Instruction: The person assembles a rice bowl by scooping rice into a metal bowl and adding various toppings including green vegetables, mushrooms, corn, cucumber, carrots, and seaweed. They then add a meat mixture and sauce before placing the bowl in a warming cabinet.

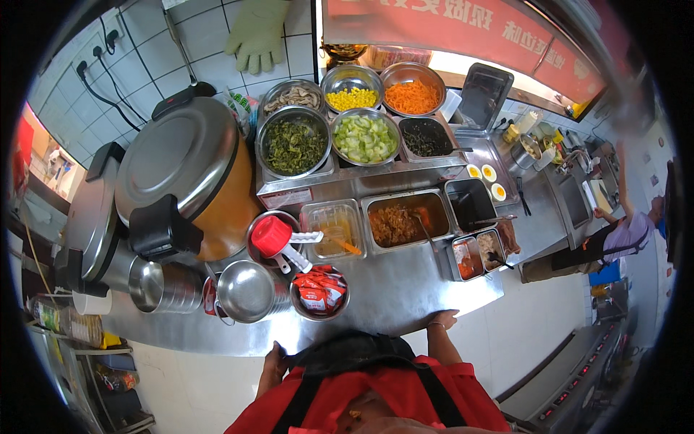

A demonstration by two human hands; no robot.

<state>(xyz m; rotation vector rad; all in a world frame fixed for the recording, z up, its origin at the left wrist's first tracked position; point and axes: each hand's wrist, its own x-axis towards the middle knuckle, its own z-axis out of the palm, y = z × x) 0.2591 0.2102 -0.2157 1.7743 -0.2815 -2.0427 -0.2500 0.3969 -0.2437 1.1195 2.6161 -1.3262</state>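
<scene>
My left hand (pixel 273 362) rests at the front edge of the steel counter (pixel 390 296), with one finger pointing up and the others partly hidden. Farther right, my right hand (pixel 443 318) lies on the same edge, fingers stretched sideways; nothing shows in either hand. Nearest the left hand is a steel bowl of red sachets (pixel 319 293). Behind it, red and white measuring scoops (pixel 275 237) lie in another bowl. An empty-looking steel pot (pixel 247 291) stands to their left. Nearest the right hand are small containers (pixel 476 254) of red and pale food with spoons.
Large lidded cookers (pixel 181 173) stand at left. Bowls of corn (pixel 352 99), carrot shreds (pixel 410 98), chopped greens (pixel 365 139) and dark leaves (pixel 296 145) fill a raised rack. A pan of brown stew (pixel 397 224) sits below. Halved eggs (pixel 489 173) lie on a tray. Another person (pixel 622 239) stands at right.
</scene>
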